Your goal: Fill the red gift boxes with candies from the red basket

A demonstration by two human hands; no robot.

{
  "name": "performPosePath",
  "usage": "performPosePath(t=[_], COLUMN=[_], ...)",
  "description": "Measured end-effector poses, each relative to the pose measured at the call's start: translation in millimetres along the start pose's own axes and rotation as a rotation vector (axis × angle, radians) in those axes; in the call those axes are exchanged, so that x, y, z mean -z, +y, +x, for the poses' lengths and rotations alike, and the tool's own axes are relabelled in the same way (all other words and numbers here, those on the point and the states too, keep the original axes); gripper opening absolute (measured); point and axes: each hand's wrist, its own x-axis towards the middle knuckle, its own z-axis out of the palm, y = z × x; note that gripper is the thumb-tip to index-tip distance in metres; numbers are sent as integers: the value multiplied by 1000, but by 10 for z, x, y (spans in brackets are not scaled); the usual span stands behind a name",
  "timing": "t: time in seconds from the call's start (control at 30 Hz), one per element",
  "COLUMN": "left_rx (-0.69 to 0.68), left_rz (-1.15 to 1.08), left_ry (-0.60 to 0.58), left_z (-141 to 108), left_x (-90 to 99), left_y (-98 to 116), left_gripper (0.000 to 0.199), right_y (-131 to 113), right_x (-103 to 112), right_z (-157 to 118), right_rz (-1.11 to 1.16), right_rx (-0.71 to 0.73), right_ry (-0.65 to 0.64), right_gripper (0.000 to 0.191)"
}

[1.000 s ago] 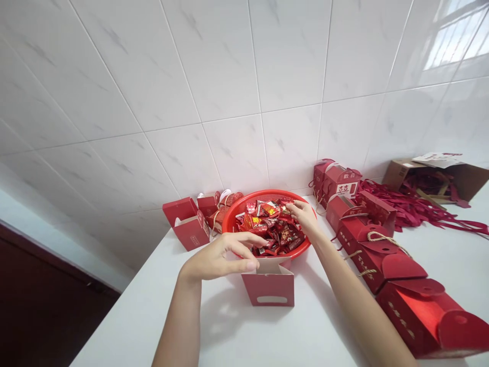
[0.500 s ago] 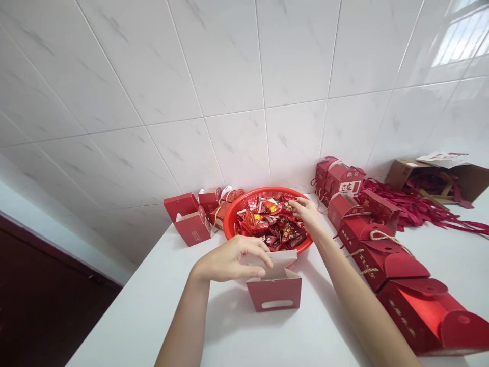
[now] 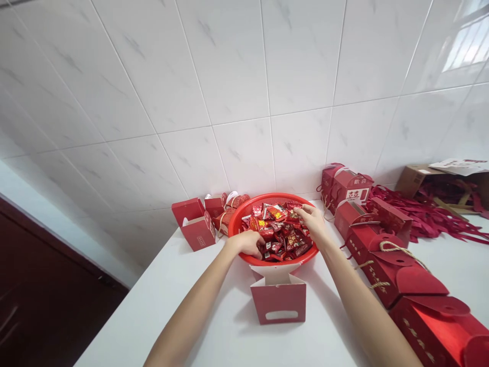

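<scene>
A red plastic basket (image 3: pixel 234 216) holds a heap of small red-wrapped sweets (image 3: pixel 288 234). My left hand (image 3: pixel 250 243) dips in over its near left rim. The fingers curl down among the wrappers, and their tips are partly hidden. At the right side of the heap is my right hand (image 3: pixel 311 221), thumb and fingers pinched at a red-wrapped sweet (image 3: pixel 292 211). An open red paper box (image 3: pixel 278 303) stands upright on the table in front of the basket. White inner walls show at its top, and neither hand touches it.
Left of the basket stand an open red box (image 3: pixel 197 233) and some smaller red packages (image 3: pixel 222 221). A row of red gift boxes (image 3: pixel 397 265) runs down the right. Behind them lie dark red ribbons (image 3: pixel 424 216) and a cardboard carton (image 3: pixel 410 178). A tiled wall (image 3: pixel 244 153) backs the table.
My left hand has moved from above the open box forward into the basket, its fingers curling among the sweets. My right hand stays at the heap's right side. The view has shifted slightly.
</scene>
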Motion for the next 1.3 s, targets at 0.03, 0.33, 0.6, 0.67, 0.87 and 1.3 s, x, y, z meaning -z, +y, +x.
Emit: performPosePath(t=[0.03, 0.33, 0.6, 0.67, 0.87, 1.3], left_rx=[21, -23, -85, -190, -239, -199], left_rz=[25, 136, -170, -381, -882, -1085], left_ry=[7, 112, 268, 332, 476, 470], left_z=[79, 320, 360, 357, 383, 386], left_x=[-20, -122, -150, -150, -161, -141], left_y=[22, -22, -63, -80, -111, -97], left_gripper=[60, 56, 16, 23, 43, 44], right_y=[8, 12, -25, -14, -33, -80], right_x=[-2, -53, -46, -46, -54, -51], right_z=[4, 9, -28, -24, -25, -61], right_rz=[2, 1, 31, 37, 41, 89], right_rx=[1, 0, -28, -20, -19, -134], right_ry=[-2, -27, -53, -57, -54, -270], right_gripper=[38, 37, 38, 37, 31, 32])
